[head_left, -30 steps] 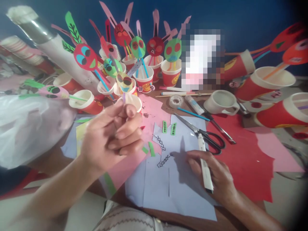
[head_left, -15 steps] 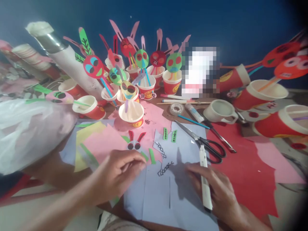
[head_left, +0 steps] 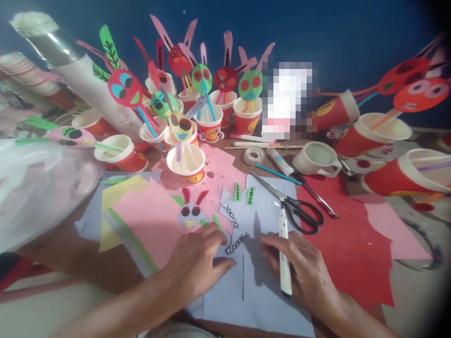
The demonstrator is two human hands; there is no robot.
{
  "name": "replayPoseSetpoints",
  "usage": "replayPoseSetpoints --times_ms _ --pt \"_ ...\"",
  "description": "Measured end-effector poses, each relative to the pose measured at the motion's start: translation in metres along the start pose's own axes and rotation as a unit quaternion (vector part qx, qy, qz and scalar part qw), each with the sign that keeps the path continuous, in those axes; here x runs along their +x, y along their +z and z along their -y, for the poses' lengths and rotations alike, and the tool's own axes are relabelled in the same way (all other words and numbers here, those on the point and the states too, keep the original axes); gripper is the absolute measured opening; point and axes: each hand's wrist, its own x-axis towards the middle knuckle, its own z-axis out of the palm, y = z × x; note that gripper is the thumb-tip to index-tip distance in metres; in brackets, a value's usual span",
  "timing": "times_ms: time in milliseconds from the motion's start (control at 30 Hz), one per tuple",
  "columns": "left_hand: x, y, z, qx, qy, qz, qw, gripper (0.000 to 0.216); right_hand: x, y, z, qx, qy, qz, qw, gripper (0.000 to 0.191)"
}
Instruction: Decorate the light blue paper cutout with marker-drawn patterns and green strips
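1. In the right hand: marker. Fingers curled, gripping it; white end projects beyond them, near the scissors.
2. Over the blue paper: left hand, fingers bent, thumb parted from them.
3. Just beyond the left fingers: paper face, on pink paper.
4. Between both hands' fingers: black chevrons.
5. Farther beyond both: two dotted green strips, side by side.
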Motion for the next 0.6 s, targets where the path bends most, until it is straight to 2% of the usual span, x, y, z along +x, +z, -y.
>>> replayPoseSetpoints --times_ms 333,500,600 --pt "0.0039 0.004 -0.0027 0.004 0.0 0.005 1.0 0.003 0.0012 0.0003 0.0002 0.0 0.002 0.006 1.0 0.02" --pt "0.0026 0.0061 -0.0021 -0.023 0.006 -0.02 0.999 0.012 0.0038 0.0006 0.001 -0.007 -0.004 0.0 1.0 0.019" --pt "-0.0013 0.0063 0.0015 -0.04 0.007 -0.039 0.998 0.01 0.0041 0.0011 0.0007 -0.012 -0.004 -0.004 1.0 0.019"
